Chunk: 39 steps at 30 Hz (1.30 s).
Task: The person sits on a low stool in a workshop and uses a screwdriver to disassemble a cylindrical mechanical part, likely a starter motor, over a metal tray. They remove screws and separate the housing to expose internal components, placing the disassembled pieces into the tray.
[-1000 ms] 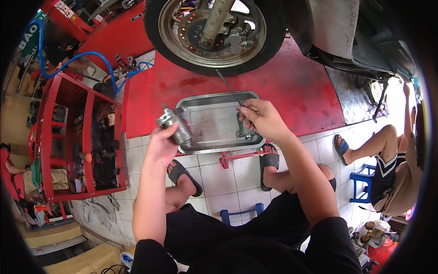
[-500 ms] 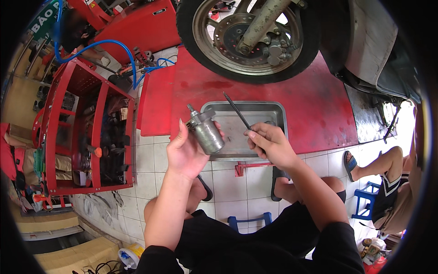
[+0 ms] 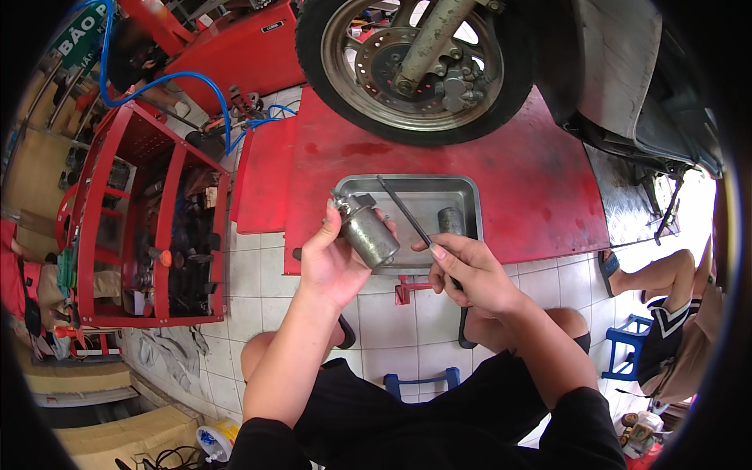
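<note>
My left hand [image 3: 333, 262] is closed around a grey metal starter motor [image 3: 370, 237], a cylinder with a bracket and a short shaft at its upper left end. The motor is tilted, its round end toward my right hand. My right hand [image 3: 474, 274] grips a slim dark rod-shaped tool [image 3: 405, 210] between thumb and fingers, with its tip pointing up and left. The tool's tip is apart from the motor. Both hands are over the near side of a metal tray [image 3: 475, 196], where a short grey metal cylinder [image 3: 450, 222] stands.
Beneath the tray is a red lift platform [image 3: 533, 196], with a motorcycle front wheel [image 3: 415, 129] above it. A red tool cart [image 3: 168, 258] with shelves stands left. A blue air hose [image 3: 184, 72] runs behind it. At right, another person's leg [image 3: 662, 274] is beside a blue stool [image 3: 627, 345].
My left hand has turned the starter motor, so its shaft end shows less. The tool's tip has dropped slightly. The view has shifted, and the cylinder in the tray shows more.
</note>
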Each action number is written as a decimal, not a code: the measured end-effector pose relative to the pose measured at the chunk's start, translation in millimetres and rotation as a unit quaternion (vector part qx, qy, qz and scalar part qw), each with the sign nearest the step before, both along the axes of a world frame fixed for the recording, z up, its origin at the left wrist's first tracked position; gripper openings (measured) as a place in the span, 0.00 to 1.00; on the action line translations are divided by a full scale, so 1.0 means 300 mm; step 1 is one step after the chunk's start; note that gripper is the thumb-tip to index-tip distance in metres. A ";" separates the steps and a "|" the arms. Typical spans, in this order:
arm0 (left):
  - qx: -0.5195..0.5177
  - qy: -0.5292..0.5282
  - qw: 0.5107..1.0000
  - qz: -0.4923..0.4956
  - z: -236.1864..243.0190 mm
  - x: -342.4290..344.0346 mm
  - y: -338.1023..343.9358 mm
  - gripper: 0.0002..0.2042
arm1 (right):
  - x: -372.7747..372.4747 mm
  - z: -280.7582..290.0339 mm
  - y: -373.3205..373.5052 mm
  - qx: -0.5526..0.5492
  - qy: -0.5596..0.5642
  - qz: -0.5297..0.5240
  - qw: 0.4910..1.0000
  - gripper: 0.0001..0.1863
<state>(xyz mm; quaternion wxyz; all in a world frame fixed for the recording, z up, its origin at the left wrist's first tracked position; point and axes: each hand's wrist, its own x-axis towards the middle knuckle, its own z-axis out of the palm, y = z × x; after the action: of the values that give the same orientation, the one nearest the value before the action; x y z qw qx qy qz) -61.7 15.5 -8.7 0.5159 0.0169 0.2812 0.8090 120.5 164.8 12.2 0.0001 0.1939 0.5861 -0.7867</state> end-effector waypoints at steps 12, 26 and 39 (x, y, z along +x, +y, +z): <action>0.032 -0.029 0.999 0.014 0.018 0.007 0.027 0.24 | 0.027 0.046 -0.018 0.018 0.018 0.018 1.000 0.17; 0.016 -0.054 0.997 0.045 -0.003 -0.018 0.020 0.26 | 0.017 0.050 -0.056 0.208 0.015 0.048 0.977 0.15; -0.037 -0.004 0.996 0.083 -0.018 -0.007 0.027 0.20 | 0.025 0.002 -0.032 0.318 -0.001 0.069 0.946 0.15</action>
<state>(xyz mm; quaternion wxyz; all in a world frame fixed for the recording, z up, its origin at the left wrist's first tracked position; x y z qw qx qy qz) -63.8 23.5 -14.0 0.4488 -0.0292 0.3094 0.8378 127.9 155.2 12.9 -0.0069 0.1437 0.8175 -0.5577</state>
